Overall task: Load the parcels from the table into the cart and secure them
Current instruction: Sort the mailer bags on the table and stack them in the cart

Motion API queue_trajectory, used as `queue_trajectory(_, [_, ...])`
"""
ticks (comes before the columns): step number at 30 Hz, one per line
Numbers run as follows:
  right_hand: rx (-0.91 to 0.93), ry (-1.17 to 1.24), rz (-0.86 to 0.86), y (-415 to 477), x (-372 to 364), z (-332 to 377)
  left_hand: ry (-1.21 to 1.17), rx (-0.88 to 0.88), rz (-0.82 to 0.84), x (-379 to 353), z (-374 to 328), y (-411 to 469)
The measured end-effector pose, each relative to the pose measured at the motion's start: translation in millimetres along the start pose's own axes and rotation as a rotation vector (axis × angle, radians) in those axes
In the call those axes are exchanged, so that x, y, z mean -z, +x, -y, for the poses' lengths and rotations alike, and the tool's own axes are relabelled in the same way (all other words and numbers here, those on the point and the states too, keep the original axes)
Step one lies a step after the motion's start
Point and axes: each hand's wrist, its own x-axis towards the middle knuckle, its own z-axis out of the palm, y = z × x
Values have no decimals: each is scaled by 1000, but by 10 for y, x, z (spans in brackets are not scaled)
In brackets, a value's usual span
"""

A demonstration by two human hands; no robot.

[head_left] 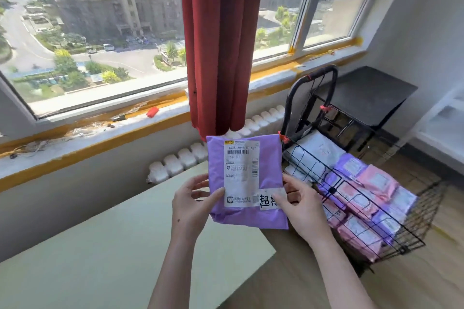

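Two bare hands hold one purple parcel (267, 158) upright between them. The left hand (190, 204) grips the parcel's left edge, thumb on the front and fingers curled behind. The right hand (301, 211) grips the lower right edge the same way, its thumb lying on a white label (241, 178). The label faces the viewer and carries barcodes and printed text.

Below the hands and to their left spreads a pale green table (113, 246). Just right of the right hand stands a black wire cart (424, 211) on a wooden floor (301, 283). A wire panel (332, 190) slants over stacked parcels (374, 183) in pink, purple and white inside the cart.

Beyond the hands, a white radiator (180, 160) runs under a windowsill (100, 130). A red curtain (221, 45) hangs just above the held parcel.
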Motion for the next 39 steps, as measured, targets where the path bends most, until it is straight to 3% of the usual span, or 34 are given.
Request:
queue_trajectory(12, [-127, -20, -360, -1336, 1156, -604, 56, -44, 277, -1103, 25, -1225])
queue_trajectory(19, [-205, -3, -493, -1673, 1582, -854, 103, -110, 430, -1615, -22, -1485])
queue_trajectory(26, [-256, -23, -608, -1433, 1831, -973, 121, -120, 521, -2130, -97, -1226])
queue_trajectory(39, [-313, 3, -685, -256, 2071, -1113, 175, -130, 621, -2953, -235, 81])
